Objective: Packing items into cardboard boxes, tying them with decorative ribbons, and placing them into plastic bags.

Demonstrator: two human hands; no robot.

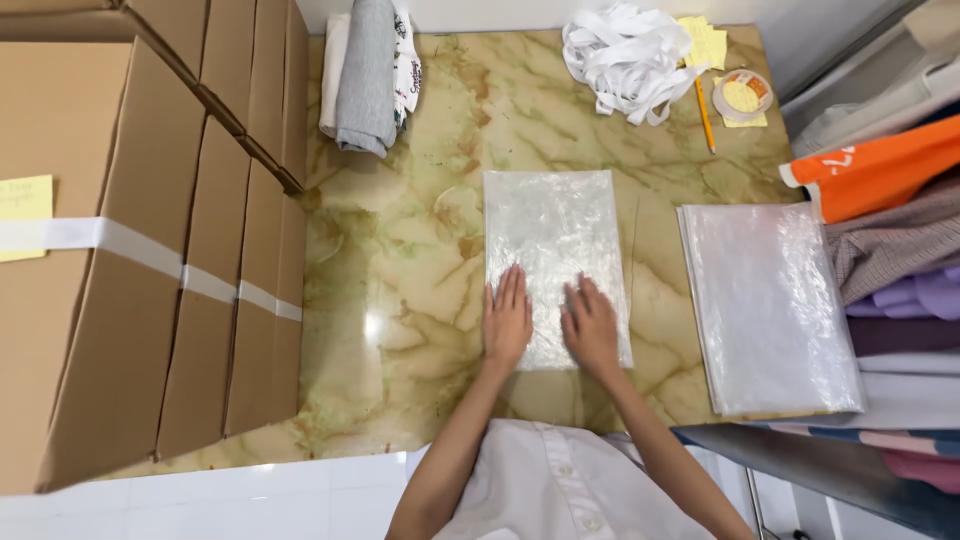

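- Pressing flat: head view shows the left hand (507,320) and right hand (591,327) side by side, palms down, fingers spread wide, both resting on the near end of a clear plastic bag (556,262) that lies lengthwise on the marbled green table (410,290). Neither hand grips anything.
- Step in hand, as I judge it: smoothing or flattening the single bag (it looks empty, though creases and glare make that hard to confirm).
- Stack of similar clear bags (768,305) lies well apart to the right, near piled folded clothes (900,260).
- Far edge: folded grey garment (368,75), tangle of white ribbon (625,55), pencil (705,113), tape roll (742,95).
- Cardboard boxes (150,250) stand left.
- Next move likely calls for finding the bag's open end, which cannot be told from here.
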